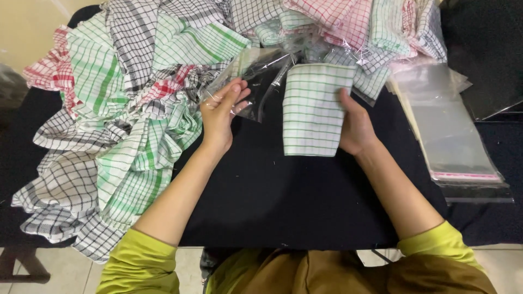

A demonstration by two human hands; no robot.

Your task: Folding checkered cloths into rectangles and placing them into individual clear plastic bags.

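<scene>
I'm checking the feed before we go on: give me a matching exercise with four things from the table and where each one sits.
Things:
1. folded green-checked cloth
2. clear plastic bag
3. stack of clear bags
4. heap of loose checked cloths

Places:
A. lying flat at the table's right side
B. held in the left hand
C. piled across the table's left side and back
D. held in the right hand

Pairs: 1-D, 2-B, 3-A, 4-C

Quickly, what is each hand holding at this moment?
Left hand: shut on the clear plastic bag.
Right hand: shut on the folded green-checked cloth.
</scene>
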